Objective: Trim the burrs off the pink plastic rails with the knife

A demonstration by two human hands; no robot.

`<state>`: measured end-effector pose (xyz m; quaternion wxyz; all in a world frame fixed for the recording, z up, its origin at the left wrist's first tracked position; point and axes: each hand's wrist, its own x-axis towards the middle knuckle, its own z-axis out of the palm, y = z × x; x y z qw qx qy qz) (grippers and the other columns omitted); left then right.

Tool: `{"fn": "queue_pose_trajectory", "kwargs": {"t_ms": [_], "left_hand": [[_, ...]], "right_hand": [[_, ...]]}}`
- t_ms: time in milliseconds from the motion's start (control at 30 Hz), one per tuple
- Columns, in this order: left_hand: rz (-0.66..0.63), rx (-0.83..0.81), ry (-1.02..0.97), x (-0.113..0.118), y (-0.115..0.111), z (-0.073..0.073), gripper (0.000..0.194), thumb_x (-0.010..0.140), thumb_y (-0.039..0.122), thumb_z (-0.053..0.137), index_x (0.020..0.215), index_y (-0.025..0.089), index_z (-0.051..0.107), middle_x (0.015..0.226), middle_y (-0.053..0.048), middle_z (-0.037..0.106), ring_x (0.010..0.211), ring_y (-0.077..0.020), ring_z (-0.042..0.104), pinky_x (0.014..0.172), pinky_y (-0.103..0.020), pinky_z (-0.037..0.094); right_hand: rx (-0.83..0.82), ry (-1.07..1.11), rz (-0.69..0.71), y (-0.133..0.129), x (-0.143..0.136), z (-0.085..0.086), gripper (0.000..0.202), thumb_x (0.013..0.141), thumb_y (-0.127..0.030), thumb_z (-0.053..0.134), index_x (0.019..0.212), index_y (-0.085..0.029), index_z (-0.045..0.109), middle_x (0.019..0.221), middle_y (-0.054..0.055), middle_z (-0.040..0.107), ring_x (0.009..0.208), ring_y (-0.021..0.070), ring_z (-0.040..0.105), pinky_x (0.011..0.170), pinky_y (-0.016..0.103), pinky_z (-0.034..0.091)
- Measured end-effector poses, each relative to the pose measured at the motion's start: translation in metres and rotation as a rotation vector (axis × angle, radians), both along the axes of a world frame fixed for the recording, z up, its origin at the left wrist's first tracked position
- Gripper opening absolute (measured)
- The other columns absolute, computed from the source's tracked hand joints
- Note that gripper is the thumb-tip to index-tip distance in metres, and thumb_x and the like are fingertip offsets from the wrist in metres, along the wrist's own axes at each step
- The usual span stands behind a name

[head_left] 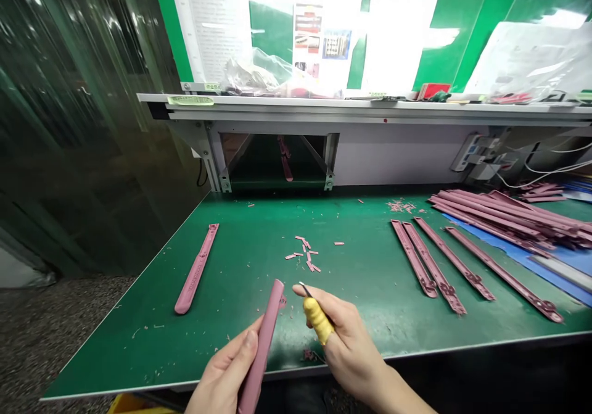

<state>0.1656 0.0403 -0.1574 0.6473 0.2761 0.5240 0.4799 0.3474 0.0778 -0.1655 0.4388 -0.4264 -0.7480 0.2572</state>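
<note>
My left hand (pixel 230 371) is closed around a long pink plastic strip (pixel 263 352), which tilts up and slightly right at the table's front edge. Just right of the strip's upper end, my right hand (pixel 349 334) grips a small knife (pixel 318 319) whose handle is wrapped in yellow; its short blade points up and left, apart from the strip. A small pink ring-like part (pixel 283 302) shows behind the strip's edge. Beyond both hands lie several small pink offcuts (pixel 309 256) on the green table (pixel 351 297).
A single pink strip (pixel 197 270) lies at the left. Several more strips (pixel 439 266) lie at the right, before a pile of pink strips (pixel 509 216) on blue sheeting. A chute opening (pixel 282 182) and a shelf (pixel 370 110) stand behind. Pink scraps (pixel 400 207) lie near the back.
</note>
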Motion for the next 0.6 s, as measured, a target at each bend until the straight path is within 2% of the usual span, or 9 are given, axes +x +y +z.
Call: {"fn": "queue_pose_trajectory", "kwargs": {"t_ms": [100,200,333,467,533,600], "left_hand": [[-0.033,-0.026,-0.065,0.001,-0.004,-0.006,0.042,0.07,0.042,0.075,0.107,0.021,0.072,0.038,0.005,0.043,0.03,-0.008,0.036,0.029,-0.018,0.033],[-0.032,-0.031,-0.098,0.002,-0.008,-0.009,0.039,0.07,0.039,0.076,0.104,0.021,0.073,0.04,0.004,0.048,0.032,-0.009,0.04,0.03,-0.019,0.034],[-0.017,-0.024,-0.104,0.004,-0.01,-0.008,0.035,0.069,0.037,0.077,0.099,0.02,0.074,0.041,0.003,0.051,0.032,-0.009,0.042,0.031,-0.019,0.035],[-0.039,-0.033,-0.097,0.005,-0.01,-0.003,0.036,0.07,0.038,0.075,0.102,0.021,0.074,0.038,0.005,0.048,0.029,-0.0087,0.038,0.031,-0.02,0.037],[-0.026,-0.006,-0.097,0.007,-0.009,0.002,0.037,0.071,0.038,0.075,0.103,0.02,0.074,0.039,0.004,0.05,0.031,-0.0098,0.041,0.037,-0.023,0.043],[0.016,0.047,-0.116,0.009,-0.006,0.006,0.035,0.071,0.037,0.075,0.102,0.02,0.074,0.047,0.002,0.057,0.04,-0.0115,0.05,0.049,-0.024,0.051]], "right_hand": [[0.144,-0.176,-0.086,0.009,-0.009,0.0,0.041,0.095,-0.053,0.04,0.105,-0.022,0.065,0.081,0.004,0.066,0.072,0.0161,0.06,0.064,0.025,0.041],[0.274,-0.392,-0.2,0.018,-0.013,0.003,0.059,0.09,-0.067,0.033,0.085,-0.018,0.065,0.068,0.004,0.061,0.058,0.0152,0.053,0.051,0.025,0.03],[0.351,-0.556,-0.237,0.02,-0.013,0.003,0.063,0.092,-0.067,0.023,0.066,-0.018,0.054,0.06,0.001,0.055,0.05,0.0125,0.042,0.047,0.027,0.017],[0.366,-0.581,-0.238,0.011,-0.014,0.001,0.056,0.095,-0.06,0.026,0.064,-0.019,0.047,0.058,0.0,0.052,0.048,0.0115,0.037,0.048,0.028,0.014],[0.365,-0.579,-0.216,0.005,-0.017,0.001,0.051,0.096,-0.055,0.031,0.064,-0.019,0.046,0.058,0.0,0.052,0.049,0.0116,0.038,0.048,0.028,0.014],[0.364,-0.582,-0.182,-0.003,-0.021,0.0,0.045,0.096,-0.051,0.035,0.066,-0.019,0.046,0.059,0.0,0.052,0.049,0.0119,0.039,0.048,0.028,0.014]]}}
